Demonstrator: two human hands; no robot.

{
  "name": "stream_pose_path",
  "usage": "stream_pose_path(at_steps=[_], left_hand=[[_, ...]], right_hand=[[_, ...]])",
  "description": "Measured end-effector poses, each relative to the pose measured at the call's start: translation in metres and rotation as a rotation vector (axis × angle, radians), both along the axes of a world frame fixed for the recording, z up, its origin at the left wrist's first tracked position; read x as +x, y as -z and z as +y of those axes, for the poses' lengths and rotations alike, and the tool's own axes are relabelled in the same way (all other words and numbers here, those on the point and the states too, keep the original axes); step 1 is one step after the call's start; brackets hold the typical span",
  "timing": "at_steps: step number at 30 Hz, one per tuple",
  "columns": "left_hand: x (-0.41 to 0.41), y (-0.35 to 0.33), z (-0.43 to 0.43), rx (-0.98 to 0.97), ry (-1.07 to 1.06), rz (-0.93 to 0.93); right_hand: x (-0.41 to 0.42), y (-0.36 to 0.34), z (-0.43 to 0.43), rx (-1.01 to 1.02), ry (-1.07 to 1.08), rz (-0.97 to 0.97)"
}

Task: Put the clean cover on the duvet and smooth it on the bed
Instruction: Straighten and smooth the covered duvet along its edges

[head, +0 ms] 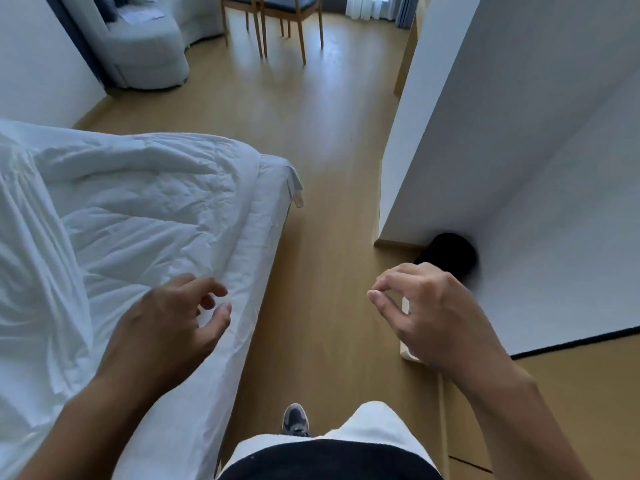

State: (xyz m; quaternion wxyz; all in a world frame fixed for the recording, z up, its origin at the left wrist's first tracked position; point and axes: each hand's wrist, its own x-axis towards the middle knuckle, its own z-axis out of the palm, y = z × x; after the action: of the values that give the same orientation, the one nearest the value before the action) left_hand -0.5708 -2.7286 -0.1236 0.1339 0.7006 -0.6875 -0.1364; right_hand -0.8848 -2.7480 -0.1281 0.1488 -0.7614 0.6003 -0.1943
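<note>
The white duvet [145,209] lies crumpled on the bed [268,216], short of the bed's near side edge. The left hand [180,320] hovers over that edge, fingers loosely curled and holding nothing. The right hand [426,310] hangs off the bed over the wooden floor [329,202], fingers half-curled, thumb near the forefinger, also empty.

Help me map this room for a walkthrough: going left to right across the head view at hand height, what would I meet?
duvet → left hand → floor → right hand → wall
</note>
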Motion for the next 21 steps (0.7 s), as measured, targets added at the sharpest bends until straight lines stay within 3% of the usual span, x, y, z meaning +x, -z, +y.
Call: stream_pose_path(at_steps=[9,21], left_hand=[[-0.014,0.033,-0.149,0.076,-0.036,-0.020],[-0.085,0.005,-0.419,0.036,-0.130,-0.009]], right_hand=[[-0.007,0.021,-0.160,0.042,-0.091,0.006],[-0.062,0.001,-0.472,-0.025,-0.237,-0.009]])
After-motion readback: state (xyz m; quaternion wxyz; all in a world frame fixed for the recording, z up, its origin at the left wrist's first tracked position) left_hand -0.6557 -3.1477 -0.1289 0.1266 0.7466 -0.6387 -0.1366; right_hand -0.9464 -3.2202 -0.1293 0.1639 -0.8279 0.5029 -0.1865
